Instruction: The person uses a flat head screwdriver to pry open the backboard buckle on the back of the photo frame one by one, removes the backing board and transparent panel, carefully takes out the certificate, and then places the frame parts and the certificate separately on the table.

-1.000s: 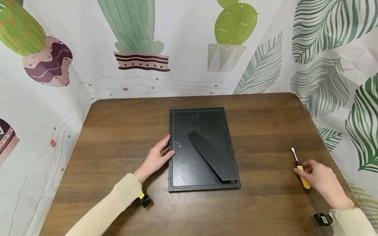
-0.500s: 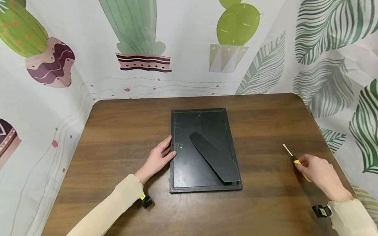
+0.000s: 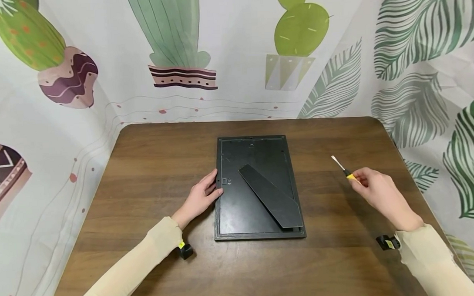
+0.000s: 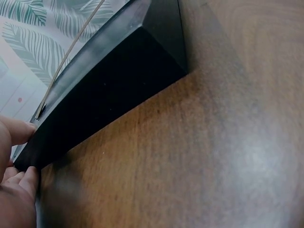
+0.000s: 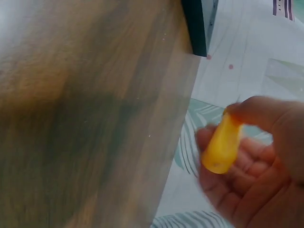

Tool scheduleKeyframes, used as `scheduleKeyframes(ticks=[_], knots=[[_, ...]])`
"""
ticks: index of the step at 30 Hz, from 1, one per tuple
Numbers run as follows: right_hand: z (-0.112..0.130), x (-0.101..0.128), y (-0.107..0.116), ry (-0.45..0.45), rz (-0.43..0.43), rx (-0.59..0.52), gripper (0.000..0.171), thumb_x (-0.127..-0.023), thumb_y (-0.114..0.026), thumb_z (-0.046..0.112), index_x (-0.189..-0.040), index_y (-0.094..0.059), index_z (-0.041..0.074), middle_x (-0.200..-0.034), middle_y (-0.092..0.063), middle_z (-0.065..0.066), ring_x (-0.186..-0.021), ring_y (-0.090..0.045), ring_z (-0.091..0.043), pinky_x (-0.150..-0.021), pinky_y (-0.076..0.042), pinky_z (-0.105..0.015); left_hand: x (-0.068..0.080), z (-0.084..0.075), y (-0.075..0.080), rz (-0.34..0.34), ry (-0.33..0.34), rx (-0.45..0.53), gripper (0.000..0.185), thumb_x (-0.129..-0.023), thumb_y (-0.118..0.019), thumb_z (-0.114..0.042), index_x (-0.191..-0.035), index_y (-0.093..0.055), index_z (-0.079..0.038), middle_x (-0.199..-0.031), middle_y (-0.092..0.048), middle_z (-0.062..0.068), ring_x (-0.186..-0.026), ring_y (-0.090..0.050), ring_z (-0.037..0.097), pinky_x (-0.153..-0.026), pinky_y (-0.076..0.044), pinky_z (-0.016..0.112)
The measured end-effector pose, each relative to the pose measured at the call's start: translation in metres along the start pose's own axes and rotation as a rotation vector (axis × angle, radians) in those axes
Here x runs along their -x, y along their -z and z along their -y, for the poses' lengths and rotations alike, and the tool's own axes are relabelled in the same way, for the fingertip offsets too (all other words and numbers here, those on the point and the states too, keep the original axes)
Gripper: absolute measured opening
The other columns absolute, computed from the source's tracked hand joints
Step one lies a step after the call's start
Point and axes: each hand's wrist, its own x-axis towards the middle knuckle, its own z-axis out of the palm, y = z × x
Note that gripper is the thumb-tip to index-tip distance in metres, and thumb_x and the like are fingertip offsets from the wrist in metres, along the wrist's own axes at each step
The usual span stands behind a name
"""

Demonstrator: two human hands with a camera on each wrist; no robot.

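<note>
The picture frame (image 3: 258, 187) lay face down at the middle of the tabletop (image 3: 151, 168), its stand leg (image 3: 271, 195) folded diagonally across the backing. The left hand (image 3: 201, 197) rested against the frame's left edge, fingers fairly straight and touching it, its grip not closed round anything. The right hand (image 3: 375, 192) had its grip clenched on the yellow handle of a screwdriver (image 3: 344, 170), held above the tabletop to the right of the frame, tip pointing up and left toward it. The likely trouble was the tip: brought in carelessly, it could skid across the smooth black backing and scratch it, or slip toward the left fingers (image 4: 21, 130) at the rim. With only a flat hand steadying it, the frame could also slide under a sideways push. Bare wood lay open on every side of the frame, though the patterned cloth (image 3: 422, 72) hung close along the right and far edges.
</note>
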Motion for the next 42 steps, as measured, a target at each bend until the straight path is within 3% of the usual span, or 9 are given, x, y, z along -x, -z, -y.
scheduleKeyframes(ticks=[5, 8, 10, 16, 23, 29, 36, 38, 42], knots=[[0.005, -0.007, -0.001, 0.073, -0.063, -0.068, 0.017, -0.096, -0.074, 0.008, -0.112, -0.069, 0.005, -0.096, -0.076, -0.012, -0.078, -0.066, -0.015, -0.066, -0.046, -0.017, 0.0, -0.004, 0.0, 0.007, 0.01, -0.004, 0.071, -0.099, -0.07, -0.002, -0.159, -0.033, 0.006, -0.166, -0.028, 0.026, -0.147, -0.04, 0.039, -0.114, -0.044, 0.044], [0.009, -0.013, -0.004, 0.129, -0.087, -0.108, 0.019, -0.097, -0.073, 0.004, -0.116, -0.068, 0.005, -0.097, -0.076, -0.01, -0.079, -0.062, -0.003, -0.067, -0.043, -0.008, 0.001, -0.004, -0.001, 0.007, 0.005, -0.001, 0.071, -0.099, -0.07, -0.002, -0.159, -0.033, 0.007, -0.166, -0.028, 0.027, -0.147, -0.04, 0.04, -0.114, -0.044, 0.045], [0.012, -0.018, -0.005, 0.157, -0.087, -0.127, 0.023, -0.097, -0.071, 0.0, -0.12, -0.066, 0.001, -0.099, -0.075, -0.013, -0.079, -0.061, -0.004, -0.067, -0.042, -0.005, 0.001, -0.004, -0.001, 0.003, 0.0, 0.0, 0.071, -0.099, -0.07, -0.003, -0.159, -0.033, 0.007, -0.166, -0.028, 0.027, -0.146, -0.041, 0.041, -0.114, -0.044, 0.045], [0.024, -0.037, -0.003, 0.166, -0.076, -0.119, 0.034, -0.096, -0.07, -0.002, -0.129, -0.063, -0.003, -0.108, -0.072, -0.023, -0.083, -0.063, -0.027, -0.068, -0.043, -0.01, 0.001, -0.009, -0.001, -0.004, 0.006, -0.037, 0.071, -0.099, -0.069, -0.002, -0.159, -0.033, 0.007, -0.166, -0.029, 0.027, -0.145, -0.043, 0.041, -0.113, -0.045, 0.046], [0.043, -0.067, 0.002, 0.133, -0.038, -0.197, 0.026, -0.099, -0.073, 0.011, -0.125, -0.072, 0.007, -0.1, -0.075, -0.013, -0.075, -0.064, -0.011, -0.06, -0.048, -0.013, -0.004, -0.005, 0.001, -0.012, -0.019, -0.092, 0.072, -0.099, -0.068, -0.003, -0.159, -0.03, 0.008, -0.165, -0.029, 0.029, -0.143, -0.046, 0.041, -0.113, -0.046, 0.041], [0.061, -0.098, -0.011, 0.13, -0.002, -0.248, 0.029, -0.098, -0.074, 0.012, -0.127, -0.074, 0.007, -0.108, -0.073, -0.013, -0.078, -0.067, -0.018, -0.062, -0.05, -0.016, -0.008, -0.008, 0.002, -0.011, -0.032, -0.105, 0.072, -0.099, -0.067, -0.001, -0.16, -0.03, 0.008, -0.166, -0.028, 0.028, -0.147, -0.041, 0.04, -0.114, -0.044, 0.041], [0.081, -0.127, -0.029, 0.158, 0.19, -0.368, 0.039, -0.101, -0.067, 0.001, -0.139, -0.062, -0.005, -0.118, -0.072, -0.023, -0.096, -0.075, -0.034, -0.076, -0.052, -0.007, -0.009, -0.01, 0.003, 0.005, -0.011, -0.111, 0.073, -0.099, -0.067, -0.002, -0.16, -0.029, 0.006, -0.167, -0.028, 0.025, -0.149, -0.039, 0.038, -0.115, -0.044, 0.04], [0.089, -0.135, -0.035, 0.131, 0.216, -0.396, 0.037, -0.1, -0.07, 0.005, -0.135, -0.064, -0.004, -0.117, -0.074, -0.023, -0.1, -0.076, -0.032, -0.081, -0.056, -0.011, -0.009, -0.01, 0.003, 0.002, -0.005, -0.094, 0.074, -0.098, -0.067, 0.0, -0.16, -0.029, 0.007, -0.167, -0.028, 0.026, -0.148, -0.039, 0.038, -0.114, -0.045, 0.041], [0.102, -0.15, -0.05, 0.057, 0.249, -0.492, 0.027, -0.097, -0.074, 0.005, -0.122, -0.069, -0.004, -0.114, -0.075, -0.022, -0.098, -0.076, -0.03, -0.087, -0.063, -0.034, -0.009, -0.01, 0.003, -0.004, 0.002, -0.057, 0.074, -0.096, -0.067, 0.003, -0.159, -0.029, 0.008, -0.166, -0.028, 0.027, -0.147, -0.041, 0.039, -0.113, -0.045, 0.042]])
